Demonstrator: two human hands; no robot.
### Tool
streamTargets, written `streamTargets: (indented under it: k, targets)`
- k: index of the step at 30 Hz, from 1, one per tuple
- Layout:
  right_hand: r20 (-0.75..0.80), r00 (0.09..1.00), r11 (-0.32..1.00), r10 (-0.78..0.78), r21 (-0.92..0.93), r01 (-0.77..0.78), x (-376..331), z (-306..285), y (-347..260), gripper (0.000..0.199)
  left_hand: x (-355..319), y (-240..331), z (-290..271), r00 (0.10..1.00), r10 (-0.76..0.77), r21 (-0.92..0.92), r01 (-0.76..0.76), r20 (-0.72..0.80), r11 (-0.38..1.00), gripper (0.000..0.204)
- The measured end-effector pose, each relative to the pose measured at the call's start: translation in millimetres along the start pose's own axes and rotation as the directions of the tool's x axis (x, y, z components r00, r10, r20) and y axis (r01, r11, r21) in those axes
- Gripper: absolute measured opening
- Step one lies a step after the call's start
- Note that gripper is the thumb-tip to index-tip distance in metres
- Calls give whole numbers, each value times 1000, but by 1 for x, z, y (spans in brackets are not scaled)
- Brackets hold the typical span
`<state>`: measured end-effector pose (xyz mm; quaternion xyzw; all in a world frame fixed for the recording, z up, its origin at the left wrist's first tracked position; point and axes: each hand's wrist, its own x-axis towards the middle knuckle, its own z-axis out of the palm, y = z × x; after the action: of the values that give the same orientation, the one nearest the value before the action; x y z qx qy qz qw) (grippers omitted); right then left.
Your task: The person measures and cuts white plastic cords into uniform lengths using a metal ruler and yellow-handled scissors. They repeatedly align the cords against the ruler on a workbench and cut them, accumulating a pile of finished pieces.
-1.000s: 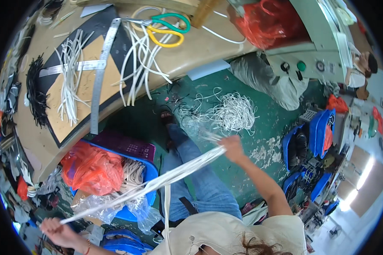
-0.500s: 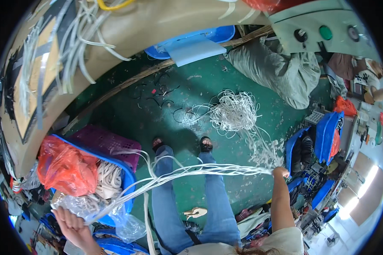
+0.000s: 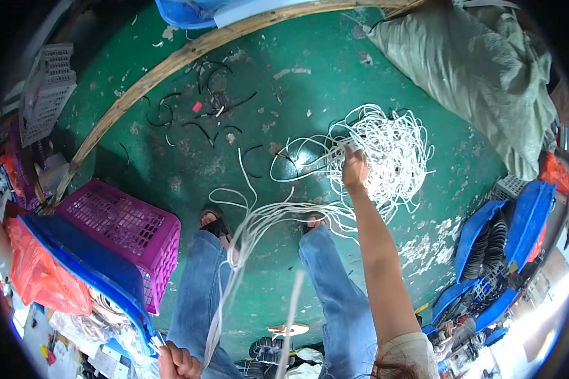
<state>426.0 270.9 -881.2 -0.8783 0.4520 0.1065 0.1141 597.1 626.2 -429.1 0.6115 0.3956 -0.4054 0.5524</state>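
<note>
White cord pile (image 3: 395, 161), tangled, lies on the green floor (image 3: 183, 167), ahead and to the right of the person. Right hand (image 3: 355, 169) is the nearer, at the pile's left edge, fingers directed into it; whether they pinch any cord cannot be told. Left hand (image 3: 180, 362), well apart at lower left, is closed around a strand bundle (image 3: 215, 324), whose long axis runs away from the body, then bends right toward the pile's near side.
</note>
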Motion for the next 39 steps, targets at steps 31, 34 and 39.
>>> streamTargets:
  k: [31, 34, 39]
  targets:
    - [-804, 580, 537, 132, 550, 639, -275, -941, -181, 13, -371, 268, -25, 81, 939, -774, -546, 334, 322, 32]
    - [-714, 530, 630, -458, 160, 760, -276, -963, -240, 9, -417, 313, -55, 41, 924, -821, -444, 380, 357, 29]
    - [-455, 707, 489, -542, 513, 705, -295, -951, -324, 7, -398, 338, -22, -115, 845, -507, -838, 523, 200, 42]
